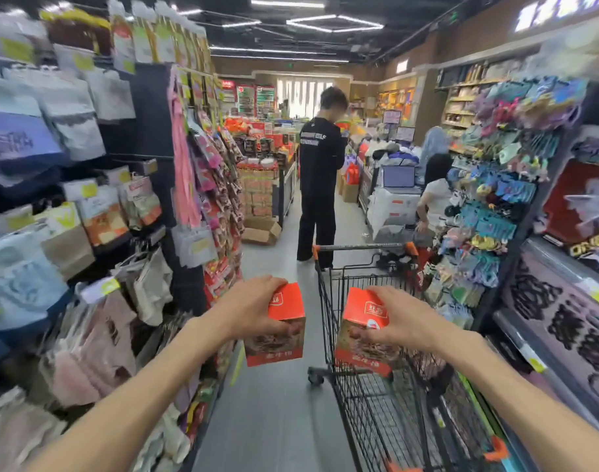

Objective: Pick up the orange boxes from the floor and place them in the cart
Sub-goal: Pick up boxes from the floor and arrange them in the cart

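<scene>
I hold one orange box in each hand at chest height in a shop aisle. My left hand point(248, 310) grips the top of the left orange box point(279, 338), which hangs over the grey floor just left of the cart. My right hand point(402, 318) grips the right orange box point(361, 335), which is above the cart's left wall, over the basket. The black wire cart point(328, 301) with orange corner caps stands to my right, its basket stretching toward me. No other boxes show inside the part of the basket I can see.
Hanging goods fill the shelves on the left point(86, 216) and right point(495, 199) of the narrow aisle. A person in black point(320, 175) stands beyond the cart, another crouches at right point(434, 199). A cardboard carton point(260, 231) lies on the floor ahead.
</scene>
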A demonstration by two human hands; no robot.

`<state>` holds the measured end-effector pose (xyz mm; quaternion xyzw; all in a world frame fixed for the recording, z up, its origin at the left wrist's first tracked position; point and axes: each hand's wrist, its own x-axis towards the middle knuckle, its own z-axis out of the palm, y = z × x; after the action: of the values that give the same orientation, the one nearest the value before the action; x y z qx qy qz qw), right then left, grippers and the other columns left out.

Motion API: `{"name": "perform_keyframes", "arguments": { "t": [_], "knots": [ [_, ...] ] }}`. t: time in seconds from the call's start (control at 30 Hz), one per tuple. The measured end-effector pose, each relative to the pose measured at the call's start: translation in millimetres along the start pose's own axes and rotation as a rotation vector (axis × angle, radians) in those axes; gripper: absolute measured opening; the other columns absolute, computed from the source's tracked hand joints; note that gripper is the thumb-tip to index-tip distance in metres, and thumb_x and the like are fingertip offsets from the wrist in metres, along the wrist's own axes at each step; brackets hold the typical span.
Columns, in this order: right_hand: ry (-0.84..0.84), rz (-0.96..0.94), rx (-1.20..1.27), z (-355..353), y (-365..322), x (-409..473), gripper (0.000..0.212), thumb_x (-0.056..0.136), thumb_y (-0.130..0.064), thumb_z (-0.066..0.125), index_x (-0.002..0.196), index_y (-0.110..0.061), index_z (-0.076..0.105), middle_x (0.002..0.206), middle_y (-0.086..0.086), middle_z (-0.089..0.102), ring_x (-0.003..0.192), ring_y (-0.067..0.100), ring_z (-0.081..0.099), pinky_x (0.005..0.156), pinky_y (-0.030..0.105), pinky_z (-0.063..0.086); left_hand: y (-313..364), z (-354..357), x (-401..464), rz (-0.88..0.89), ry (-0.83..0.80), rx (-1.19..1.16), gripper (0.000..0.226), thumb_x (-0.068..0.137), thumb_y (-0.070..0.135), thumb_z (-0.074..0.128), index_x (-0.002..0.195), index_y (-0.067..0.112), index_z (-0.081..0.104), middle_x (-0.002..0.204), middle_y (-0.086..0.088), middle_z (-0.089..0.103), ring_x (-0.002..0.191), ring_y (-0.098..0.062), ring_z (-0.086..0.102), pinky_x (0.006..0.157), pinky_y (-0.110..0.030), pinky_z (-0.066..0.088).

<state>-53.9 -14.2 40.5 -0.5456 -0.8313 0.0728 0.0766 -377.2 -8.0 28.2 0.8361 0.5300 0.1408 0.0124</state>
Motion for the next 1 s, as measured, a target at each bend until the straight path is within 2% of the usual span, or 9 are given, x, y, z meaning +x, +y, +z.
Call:
{"name": "perform_keyframes", "arguments": {
  "t": [0.1,0.23,0.3,0.4,0.5,0.6,0.73,0.87,1.0],
  "knots": [
    [0.021,0.055,0.008,4,18,59,0.103,0.070,-0.081,0.066,0.149,-0.025,0.033,0.134,-0.006,0.054,0.112,0.012,0.054,0.094,0.033,0.050,-35,9,64,0.051,-0.018,-0.019,0.099,0.065,0.081,0.067,0.143,0.027,0.040,0.126,0.005,0.058,0.108,-0.017,0.057,0.090,-0.035,0.049],
    [0.044,0.170,0.019,1,50,123,0.108,0.064,-0.091,0.059,0.149,-0.030,0.031,0.136,-0.008,0.053,0.115,0.011,0.053,0.095,0.037,0.051,-66,18,156,0.177,-0.049,-0.012,0.095,0.066,0.081,0.066,0.141,0.030,0.040,0.125,0.005,0.059,0.108,-0.017,0.057,0.089,-0.033,0.048],
    [0.070,0.225,0.020,-5,66,147,0.108,0.065,-0.091,0.059,0.150,-0.030,0.030,0.138,-0.007,0.052,0.117,0.012,0.053,0.096,0.039,0.051,-75,23,204,0.241,-0.077,-0.025,0.093,0.068,0.079,0.068,0.142,0.030,0.041,0.127,0.007,0.058,0.110,-0.017,0.057,0.085,-0.028,0.043],
    [0.088,0.311,0.035,-16,92,176,0.099,0.071,-0.077,0.069,0.148,-0.026,0.033,0.134,-0.006,0.052,0.114,0.015,0.053,0.094,0.039,0.050,-80,35,275,0.347,-0.086,-0.031,0.098,0.067,0.085,0.062,0.144,0.029,0.039,0.130,0.006,0.056,0.114,-0.018,0.056,0.090,-0.032,0.046],
    [0.100,0.399,0.025,-22,125,197,0.095,0.071,-0.075,0.071,0.145,-0.026,0.037,0.129,-0.005,0.054,0.110,0.016,0.055,0.091,0.038,0.051,-75,57,340,0.430,-0.103,-0.043,0.100,0.067,0.087,0.060,0.145,0.027,0.040,0.132,0.004,0.057,0.116,-0.019,0.055,0.096,-0.038,0.046],
    [0.107,0.491,0.039,-20,165,212,0.092,0.070,-0.078,0.070,0.141,-0.028,0.040,0.124,-0.005,0.056,0.105,0.015,0.055,0.089,0.040,0.052,-63,85,405,0.516,-0.133,-0.049,0.101,0.064,0.094,0.054,0.140,0.030,0.041,0.127,0.005,0.061,0.112,-0.017,0.058,0.094,-0.041,0.050],
    [0.129,0.609,0.035,-6,232,227,0.096,0.069,-0.079,0.069,0.145,-0.031,0.034,0.131,-0.007,0.053,0.112,0.016,0.054,0.092,0.042,0.052,-36,130,483,0.648,-0.180,-0.063,0.102,0.065,0.090,0.059,0.143,0.027,0.040,0.131,0.004,0.058,0.115,-0.019,0.056,0.096,-0.037,0.048],
    [0.171,0.730,0.070,12,297,232,0.094,0.070,-0.071,0.074,0.146,-0.034,0.033,0.130,-0.006,0.052,0.113,0.017,0.054,0.087,0.037,0.050,-4,181,557,0.765,-0.257,-0.076,0.112,0.061,0.097,0.049,0.146,0.025,0.035,0.139,0.002,0.052,0.125,-0.021,0.051,0.102,-0.038,0.043],
    [0.153,0.893,0.049,42,346,227,0.095,0.069,-0.075,0.068,0.147,-0.032,0.032,0.130,-0.003,0.053,0.116,0.021,0.054,0.089,0.040,0.048,33,238,613,0.885,-0.329,-0.073,0.105,0.067,0.088,0.058,0.148,0.027,0.032,0.137,0.004,0.051,0.124,-0.021,0.050,0.105,-0.042,0.039]
  ]
}}
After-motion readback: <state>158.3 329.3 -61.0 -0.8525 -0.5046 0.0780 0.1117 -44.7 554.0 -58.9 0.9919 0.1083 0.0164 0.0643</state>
